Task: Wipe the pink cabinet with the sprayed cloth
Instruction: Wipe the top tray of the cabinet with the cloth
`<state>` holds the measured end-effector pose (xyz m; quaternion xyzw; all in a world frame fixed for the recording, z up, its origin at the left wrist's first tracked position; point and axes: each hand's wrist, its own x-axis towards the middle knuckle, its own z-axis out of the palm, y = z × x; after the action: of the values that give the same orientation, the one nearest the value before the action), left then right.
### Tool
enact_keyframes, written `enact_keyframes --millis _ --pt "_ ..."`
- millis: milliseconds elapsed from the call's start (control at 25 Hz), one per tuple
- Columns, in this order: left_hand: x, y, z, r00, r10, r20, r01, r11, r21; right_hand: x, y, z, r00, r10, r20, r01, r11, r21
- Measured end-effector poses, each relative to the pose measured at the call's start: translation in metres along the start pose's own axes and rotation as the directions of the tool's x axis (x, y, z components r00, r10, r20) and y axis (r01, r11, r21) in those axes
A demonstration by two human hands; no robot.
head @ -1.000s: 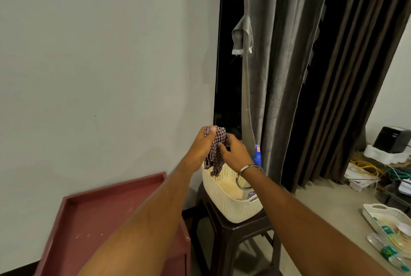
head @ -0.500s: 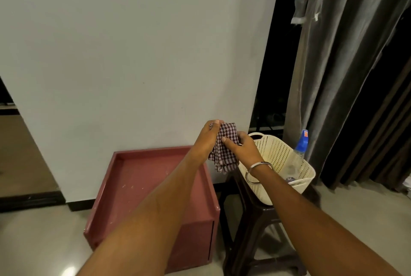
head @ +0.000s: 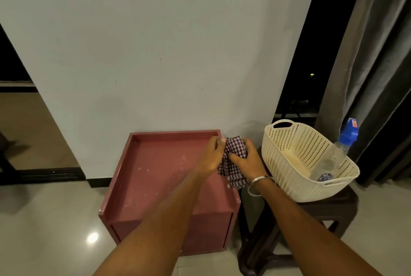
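Checked cloth (head: 233, 162), dark and white, bunched between both hands above the right rear corner of the cabinet (head: 155, 175). Left hand (head: 210, 157) curled round its left side, right hand (head: 245, 160) curled over the top and right side; both grips closed on fabric, a loose tail hanging below the right wrist. Cloth not touching the cabinet top as far as I can tell.

Pink cabinet stands on the floor against the wall (head: 155, 42), low, with a raised lip round the top. White specks and smears scattered over the recessed top, thickest mid and right.

Basket (head: 289, 164), cream plastic, on a dark stool (head: 322, 211) just right of the cabinet; spray bottle (head: 340, 148) with a blue cap leans inside it.

Step looks like folding the cloth into a pad before the first wipe. To do it well, probably: fold it flat so the damp face points down, tuck the hanging tail in, hand it to one palm. Then press flat and pull in overlapping strokes from the back lip to the front, working specks out of the corners along the lip. Free hand could steady the cabinet edge.
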<state>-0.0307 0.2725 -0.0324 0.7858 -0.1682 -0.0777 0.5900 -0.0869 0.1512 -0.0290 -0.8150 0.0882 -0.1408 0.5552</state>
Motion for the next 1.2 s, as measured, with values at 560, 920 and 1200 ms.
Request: enact_keyframes --millis 560,920,1200 --pt "-0.036 -0.215 0.003 0.995 0.025 -0.099 0.061 0.634 0.771 0.004 0.145 0.062 0.993 -0.067 -0.093 -0.044 0.528 -0.848" --pt "-0.034 -0.244 -0.007 0.969 0.16 -0.189 0.046 0.635 0.771 0.011 0.163 0.082 0.978 -0.177 -0.113 0.003 0.55 -0.835" --pt "-0.034 -0.245 -0.007 0.962 0.196 -0.191 0.028 0.622 0.783 0.062 0.165 0.093 0.99 -0.072 -0.125 -0.065 0.557 -0.828"
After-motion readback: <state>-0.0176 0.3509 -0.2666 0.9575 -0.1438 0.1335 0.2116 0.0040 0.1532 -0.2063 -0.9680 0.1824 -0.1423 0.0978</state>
